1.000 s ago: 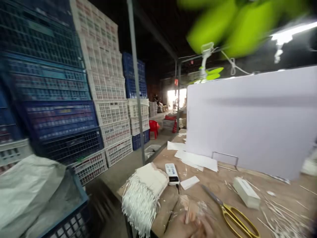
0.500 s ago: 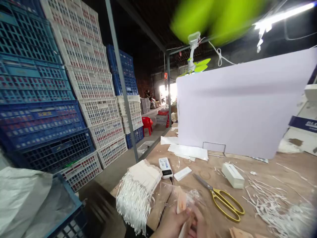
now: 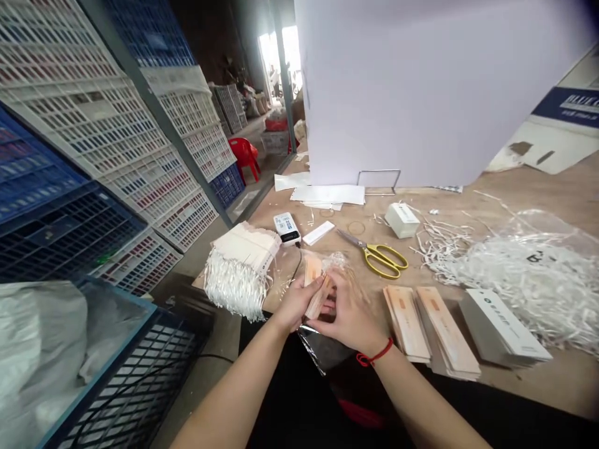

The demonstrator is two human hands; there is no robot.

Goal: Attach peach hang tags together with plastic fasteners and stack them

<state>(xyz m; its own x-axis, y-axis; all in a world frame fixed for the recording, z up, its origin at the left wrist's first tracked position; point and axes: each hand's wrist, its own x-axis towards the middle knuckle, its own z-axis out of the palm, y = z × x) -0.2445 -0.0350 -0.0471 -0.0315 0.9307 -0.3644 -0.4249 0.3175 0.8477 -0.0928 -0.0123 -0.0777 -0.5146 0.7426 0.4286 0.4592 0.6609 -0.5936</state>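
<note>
My left hand [image 3: 297,304] is closed around the lower part of a small stack of narrow orange-and-cream printed cards [image 3: 318,298], its thumb on top. My right hand [image 3: 350,317], a red cord at the wrist, is curled against the stack's right side. Its fingers partly hide the cards. Clear plastic wrap [image 3: 337,260] lies crumpled just beyond. To the left, a pile of cream cards [image 3: 246,244] has white strings [image 3: 234,284] hanging over the table edge. More orange-and-cream cards [image 3: 407,321] sit in two stacks to the right, beside a stack of white cards [image 3: 505,324].
Yellow-handled scissors [image 3: 381,259] lie beyond my hands, near a white power bank [image 3: 286,229] and a white card block [image 3: 402,219]. Loose white strings [image 3: 524,262] heap up at right. A large pale board [image 3: 397,93] stands behind. Stacked crates [image 3: 140,168] and a blue crate [image 3: 140,349] are at left.
The view has tilted down, bringing both forearms and the card stacks at right into sight. Both hands still hold the cards; the right fingers have spread somewhat along them.
</note>
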